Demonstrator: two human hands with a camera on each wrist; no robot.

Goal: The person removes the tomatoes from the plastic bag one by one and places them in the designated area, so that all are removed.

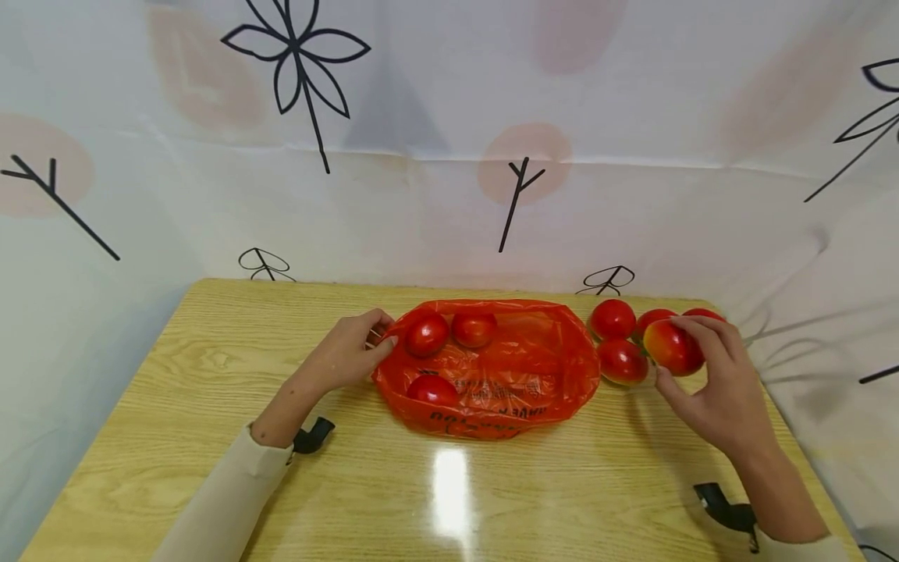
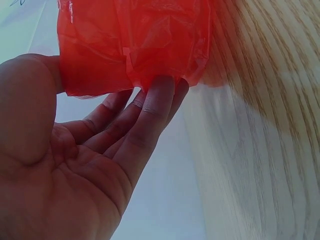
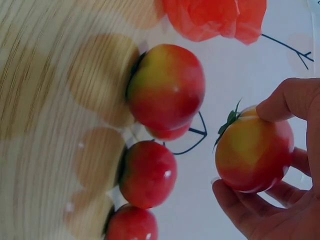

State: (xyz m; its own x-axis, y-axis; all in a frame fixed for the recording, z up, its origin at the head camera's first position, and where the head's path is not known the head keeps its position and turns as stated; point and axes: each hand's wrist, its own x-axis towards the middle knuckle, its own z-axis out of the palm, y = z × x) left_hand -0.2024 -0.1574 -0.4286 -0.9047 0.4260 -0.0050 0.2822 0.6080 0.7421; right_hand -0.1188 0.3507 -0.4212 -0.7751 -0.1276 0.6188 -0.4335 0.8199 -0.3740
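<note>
A red plastic bag (image 1: 492, 421) lies on the table with its mouth spread upward, and three tomatoes (image 1: 427, 336) show inside it, toward its left side. At the bag's left rim, my left hand (image 1: 346, 353) pinches the plastic between thumb and fingers; the left wrist view shows the red film (image 2: 135, 45) between them. My right hand (image 1: 726, 390) holds a red-and-yellow tomato (image 3: 255, 150) with a green stalk, raised off the table to the right of the bag. Several more tomatoes (image 1: 613, 318) sit close together beneath and behind it, one of them (image 1: 623, 361) beside the bag's right edge.
The wooden table (image 1: 211, 343) has a light glare near its front. Behind it hangs a white cloth (image 1: 421, 218) with printed leaves and pink blotches. Dark curved camera mounts (image 1: 723, 507) stick out from both wrists.
</note>
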